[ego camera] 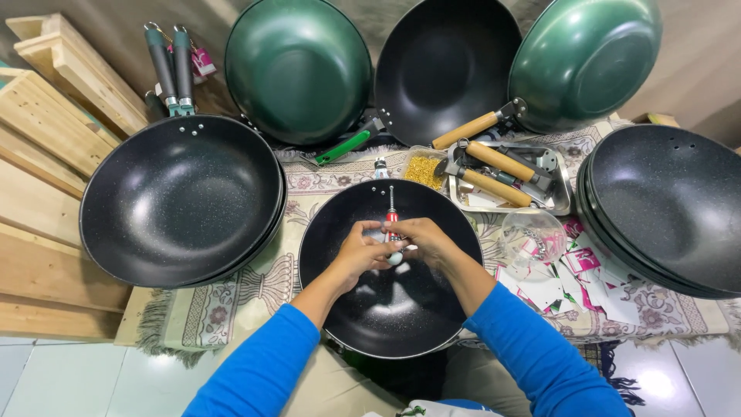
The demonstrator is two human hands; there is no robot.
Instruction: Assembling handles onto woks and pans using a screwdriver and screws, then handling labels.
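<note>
Fingers of the left hand (361,249) and right hand (423,239) pinch a slim red-handled metal screwdriver (392,220) upright over the black speckled non-stick wok (386,309). The screwdriver is probably light and rigid, best gripped at the handle; the wok is likely heavy and smooth-coated.

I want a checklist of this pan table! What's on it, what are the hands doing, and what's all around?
Surface: patterned fringed cloth on a low table.
Job's things: black pan in the middle; red-handled screwdriver upright over it.
Clutter: metal tray of wooden handles, tub of gold screws, clear bowl, loose tags.
Hands: left hand and right hand together on the screwdriver.
Cables: nothing seen.
Surroundings: stacked black pans, green pans, wooden planks.
</note>
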